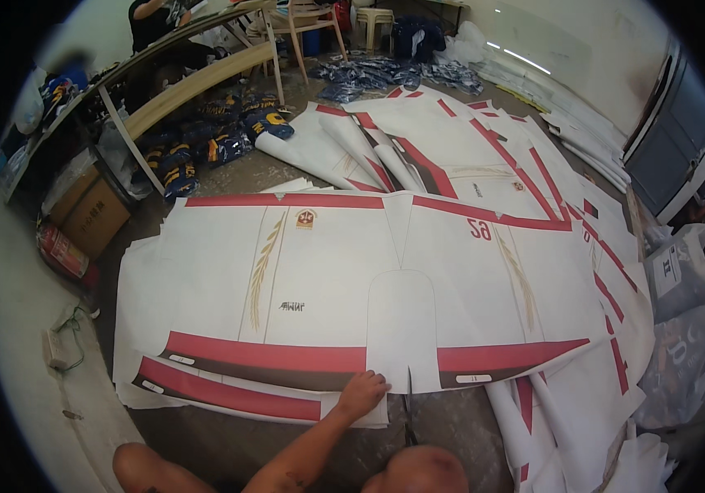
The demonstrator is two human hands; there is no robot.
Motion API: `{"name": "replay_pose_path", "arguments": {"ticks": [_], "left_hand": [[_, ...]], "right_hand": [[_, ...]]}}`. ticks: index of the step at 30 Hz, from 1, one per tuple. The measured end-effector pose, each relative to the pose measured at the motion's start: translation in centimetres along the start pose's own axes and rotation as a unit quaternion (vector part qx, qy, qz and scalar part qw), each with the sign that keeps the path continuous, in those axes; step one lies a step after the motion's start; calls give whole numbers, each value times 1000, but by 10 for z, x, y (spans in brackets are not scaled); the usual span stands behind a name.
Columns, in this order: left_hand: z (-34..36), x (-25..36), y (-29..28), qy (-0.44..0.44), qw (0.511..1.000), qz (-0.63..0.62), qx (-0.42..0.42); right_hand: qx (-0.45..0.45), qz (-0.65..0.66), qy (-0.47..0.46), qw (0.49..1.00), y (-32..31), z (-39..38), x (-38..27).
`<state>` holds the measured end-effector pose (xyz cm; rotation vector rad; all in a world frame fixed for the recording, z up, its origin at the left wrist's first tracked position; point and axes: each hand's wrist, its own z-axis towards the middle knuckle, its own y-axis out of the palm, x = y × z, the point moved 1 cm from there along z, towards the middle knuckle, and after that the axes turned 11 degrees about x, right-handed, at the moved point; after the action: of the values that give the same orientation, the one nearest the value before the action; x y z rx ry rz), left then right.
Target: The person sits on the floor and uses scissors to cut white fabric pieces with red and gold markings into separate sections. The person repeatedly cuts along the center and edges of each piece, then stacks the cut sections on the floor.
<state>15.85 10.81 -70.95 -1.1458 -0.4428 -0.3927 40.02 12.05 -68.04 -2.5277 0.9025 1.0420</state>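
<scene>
A large white printed sheet (328,271) with red bands, gold leaf motifs and a small crest lies across the centre, on other sheets (229,398). My left hand (362,393) has its fingers closed on the near edge of the top sheet, left of centre. Dark scissors (409,411) point away from me just right of that hand, their blades at the sheet's edge. My right hand is hidden behind my bare knee (418,472), so I cannot see its grip on the scissors.
More printed sheets (492,172) spread behind and rightward. A bench (196,82) with a person (151,25) stands back left, above dark bagged garments (237,123). A cardboard box (89,209) and red extinguisher (65,255) sit left. Plastic bags (681,271) and a grey door (677,115) are right.
</scene>
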Motion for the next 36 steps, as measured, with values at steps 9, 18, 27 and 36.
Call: {"name": "replay_pose_path", "arguments": {"ticks": [9,18,27,36], "left_hand": [[-1,27,-22,11,998,-63,-10],[-39,69,-46,-40,962,-172,-210],[-80,69,-6,-79,946,-181,-256],[-59,33,-19,-56,977,-80,-191]], "right_hand": [[76,-23,-45,996,-3,34,5],[100,37,-196,975,-29,191,-139],[125,60,-303,943,-42,202,-241],[364,-313,-320,817,-70,95,-66]]}}
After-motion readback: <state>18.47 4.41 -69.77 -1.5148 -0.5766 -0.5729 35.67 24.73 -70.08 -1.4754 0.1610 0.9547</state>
